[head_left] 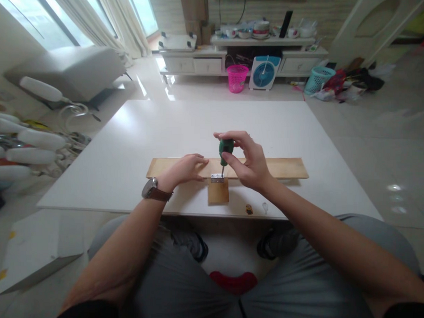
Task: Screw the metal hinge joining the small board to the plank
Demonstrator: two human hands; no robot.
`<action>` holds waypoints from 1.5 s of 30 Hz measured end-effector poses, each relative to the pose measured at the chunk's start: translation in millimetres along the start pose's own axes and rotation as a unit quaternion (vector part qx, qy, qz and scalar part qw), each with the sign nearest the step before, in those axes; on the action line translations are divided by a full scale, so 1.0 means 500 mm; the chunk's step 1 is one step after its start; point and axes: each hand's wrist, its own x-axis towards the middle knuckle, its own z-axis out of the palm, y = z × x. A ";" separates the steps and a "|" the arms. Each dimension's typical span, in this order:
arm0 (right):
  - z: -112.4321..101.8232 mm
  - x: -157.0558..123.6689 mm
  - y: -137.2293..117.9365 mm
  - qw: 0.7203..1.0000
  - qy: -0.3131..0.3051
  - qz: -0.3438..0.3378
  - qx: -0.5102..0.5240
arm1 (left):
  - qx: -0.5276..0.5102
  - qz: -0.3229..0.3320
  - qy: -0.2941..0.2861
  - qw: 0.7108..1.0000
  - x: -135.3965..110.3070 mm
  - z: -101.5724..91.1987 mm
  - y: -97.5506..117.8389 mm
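A long wooden board lies across the white table near its front edge. A small wooden block meets its near side, and a metal hinge spans the joint. My right hand grips a green-handled screwdriver from the side and top. The screwdriver stands nearly upright, its tip at the right part of the hinge. My left hand holds the board left of the hinge, fingers on top and thumb at the near edge. Whether a screw sits under the tip is too small to tell.
On the white table, a small yellow-and-dark figure sticker and a small clear item lie near the front edge. Beyond stand a pink basket, a blue fan and a low cabinet. White cushioned bars stand left.
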 end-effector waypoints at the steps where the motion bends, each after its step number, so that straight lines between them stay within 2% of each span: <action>1: -0.002 0.002 0.001 1.000 -0.004 -0.005 0.003 | 0.002 0.002 -0.001 1.000 0.001 0.000 0.000; 8: -0.001 0.005 0.010 0.998 0.051 -0.012 -0.038 | 0.008 0.016 0.004 1.000 -0.003 -0.001 0.002; 16: 0.001 0.002 0.009 1.000 0.012 -0.015 -0.003 | 0.018 0.005 -0.010 1.000 -0.001 0.002 -0.002; 24: 0.000 0.005 0.018 0.997 0.054 -0.025 -0.047 | 0.014 0.014 0.009 1.000 -0.005 0.010 -0.005; 33: -0.006 0.002 0.008 0.998 0.024 -0.040 -0.041 | 0.025 0.027 0.015 0.999 -0.002 0.025 -0.021; 40: -0.005 0.004 0.012 0.993 0.079 -0.046 -0.076 | 0.026 0.023 0.008 0.999 -0.001 0.021 -0.016; 45: -0.005 0.001 0.006 0.996 0.032 -0.063 -0.048 | 0.031 0.026 0.012 0.999 0.001 0.027 -0.024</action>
